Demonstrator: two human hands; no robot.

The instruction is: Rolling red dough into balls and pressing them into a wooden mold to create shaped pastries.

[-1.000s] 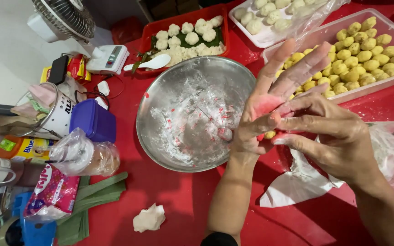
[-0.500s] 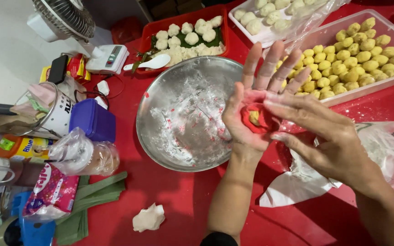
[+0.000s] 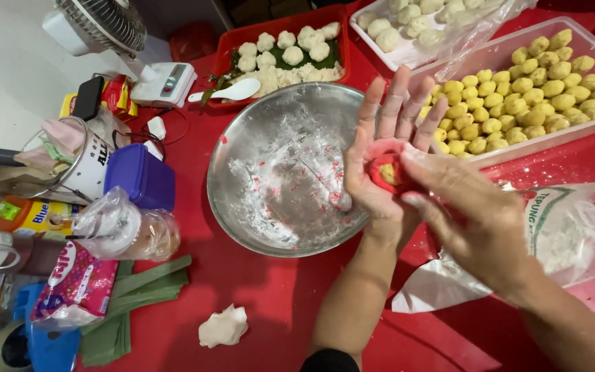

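My left hand is held palm up over the right rim of a floured metal bowl. In its palm lies a red dough piece cupped around a yellow filling ball. My right hand comes in from the right, its fingertips pressing the dough's edge. Behind the hands stands a clear tub full of yellow filling balls.
A red tray with white balls and a white spoon sits at the back, another tray of pale balls beside it. A flour bag lies right. A white dough lump, green leaves, purple box and clutter sit left.
My left hand has turned palm up and risen, and the red dough now cups the yellow ball. My right hand has shifted down-right, with its fingers at the dough's edge.
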